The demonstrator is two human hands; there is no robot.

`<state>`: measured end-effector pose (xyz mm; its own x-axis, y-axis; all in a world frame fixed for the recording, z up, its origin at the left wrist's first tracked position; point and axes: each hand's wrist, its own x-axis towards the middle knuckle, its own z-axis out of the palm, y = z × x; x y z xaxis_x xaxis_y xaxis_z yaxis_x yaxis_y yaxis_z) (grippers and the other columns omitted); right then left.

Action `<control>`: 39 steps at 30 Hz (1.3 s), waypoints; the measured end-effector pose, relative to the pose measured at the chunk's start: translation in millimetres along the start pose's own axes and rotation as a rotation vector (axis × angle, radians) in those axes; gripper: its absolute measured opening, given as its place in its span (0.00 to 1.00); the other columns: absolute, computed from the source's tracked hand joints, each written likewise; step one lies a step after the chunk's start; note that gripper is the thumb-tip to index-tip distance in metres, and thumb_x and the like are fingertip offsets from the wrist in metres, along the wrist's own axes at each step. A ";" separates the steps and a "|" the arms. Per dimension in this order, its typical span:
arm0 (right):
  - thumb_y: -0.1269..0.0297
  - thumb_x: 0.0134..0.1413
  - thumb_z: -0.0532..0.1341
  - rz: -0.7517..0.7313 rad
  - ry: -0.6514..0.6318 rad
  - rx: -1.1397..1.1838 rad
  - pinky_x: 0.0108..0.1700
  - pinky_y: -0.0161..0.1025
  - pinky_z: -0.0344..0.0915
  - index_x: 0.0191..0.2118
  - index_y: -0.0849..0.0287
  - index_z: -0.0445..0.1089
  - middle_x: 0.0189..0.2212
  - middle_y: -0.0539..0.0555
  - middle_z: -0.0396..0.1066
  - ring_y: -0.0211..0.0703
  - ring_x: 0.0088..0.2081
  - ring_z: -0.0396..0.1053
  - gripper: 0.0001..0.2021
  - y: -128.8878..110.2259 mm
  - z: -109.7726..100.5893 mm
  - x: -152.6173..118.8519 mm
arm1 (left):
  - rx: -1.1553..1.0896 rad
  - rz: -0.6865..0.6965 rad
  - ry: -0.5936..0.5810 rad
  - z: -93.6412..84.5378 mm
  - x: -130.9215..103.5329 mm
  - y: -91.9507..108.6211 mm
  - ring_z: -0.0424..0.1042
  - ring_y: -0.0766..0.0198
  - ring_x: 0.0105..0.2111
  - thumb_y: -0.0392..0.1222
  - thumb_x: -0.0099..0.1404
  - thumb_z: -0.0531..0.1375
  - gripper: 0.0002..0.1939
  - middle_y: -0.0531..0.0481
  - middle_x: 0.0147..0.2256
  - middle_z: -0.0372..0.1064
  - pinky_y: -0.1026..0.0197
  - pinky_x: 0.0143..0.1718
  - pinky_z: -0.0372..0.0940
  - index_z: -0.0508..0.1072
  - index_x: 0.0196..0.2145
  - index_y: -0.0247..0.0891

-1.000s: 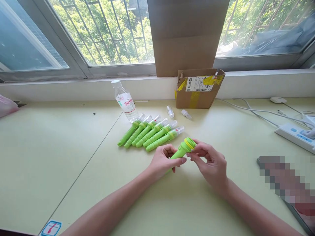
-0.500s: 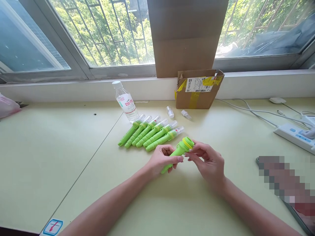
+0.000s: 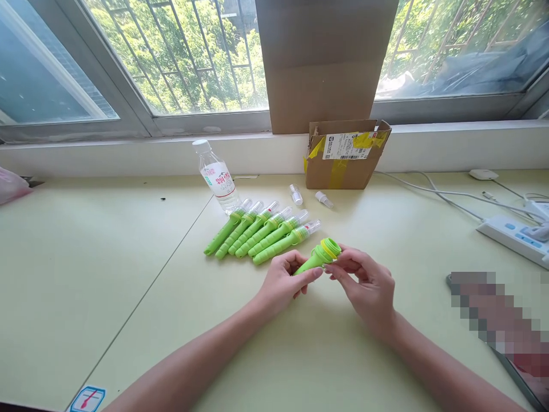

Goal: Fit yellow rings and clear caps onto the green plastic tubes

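My left hand (image 3: 286, 279) is closed around the narrow body of a green plastic tube (image 3: 316, 258). The tube tilts up to the right, its wide open mouth facing up and away, with a yellow ring (image 3: 329, 248) round the neck. Thumb and fingers of my right hand (image 3: 364, 280) pinch the tube at its collar, just below the ring. Beyond my hands several similar green tubes (image 3: 257, 236) lie side by side in a slanted row, each with a clear cap on its far end. My left fingers hide the held tube's lower end.
Two small clear caps (image 3: 295, 194) lie behind the row. A water bottle (image 3: 219, 180) stands at the row's left end. Further back are a cardboard box (image 3: 343, 171) and cables; a power strip (image 3: 514, 240) and a blurred phone (image 3: 497, 337) lie at the right.
The held tube has slid slightly right through my left hand, and its lower end, seen before below the fingers, is now hidden. My right hand has shifted slightly right. The view has moved a little.
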<state>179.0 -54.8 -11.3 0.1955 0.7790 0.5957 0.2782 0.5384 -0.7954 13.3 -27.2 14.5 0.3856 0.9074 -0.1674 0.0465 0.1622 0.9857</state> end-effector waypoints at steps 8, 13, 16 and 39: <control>0.71 0.51 0.66 0.016 -0.052 0.058 0.28 0.40 0.78 0.40 0.55 0.69 0.40 0.52 0.74 0.40 0.29 0.75 0.10 -2.3 -0.3 0.8 | -0.075 -0.007 -0.121 -7.2 0.3 1.9 0.57 0.75 0.14 0.54 0.58 0.63 0.19 0.56 0.21 0.65 0.69 0.15 0.51 0.64 0.27 0.36; 0.72 0.51 0.66 0.001 -0.076 0.098 0.28 0.40 0.79 0.42 0.54 0.69 0.38 0.51 0.75 0.41 0.31 0.76 0.13 -2.3 1.0 0.7 | -0.109 -0.023 -0.160 -9.1 0.7 0.3 0.58 0.75 0.12 0.56 0.59 0.62 0.20 0.55 0.19 0.66 0.69 0.13 0.49 0.64 0.26 0.36; 0.72 0.51 0.66 0.012 -0.070 0.115 0.29 0.40 0.79 0.43 0.53 0.69 0.39 0.51 0.75 0.42 0.31 0.76 0.13 -1.5 2.5 -0.2 | -0.167 -0.028 -0.200 -9.7 1.4 -1.1 0.57 0.74 0.11 0.56 0.59 0.61 0.20 0.55 0.18 0.66 0.69 0.12 0.47 0.63 0.27 0.36; 0.75 0.51 0.65 0.058 -0.047 0.166 0.27 0.39 0.78 0.43 0.51 0.69 0.35 0.47 0.75 0.41 0.32 0.76 0.14 -4.2 3.2 -3.9 | -0.219 -0.045 -0.164 -7.5 3.3 -3.8 0.59 0.73 0.10 0.47 0.55 0.67 0.21 0.54 0.19 0.70 0.70 0.10 0.47 0.56 0.23 0.38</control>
<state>174.1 -59.1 -10.7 0.1616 0.8223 0.5457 0.1081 0.5349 -0.8380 7.5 -21.9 10.1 0.5323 0.8254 -0.1883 -0.1266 0.2975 0.9463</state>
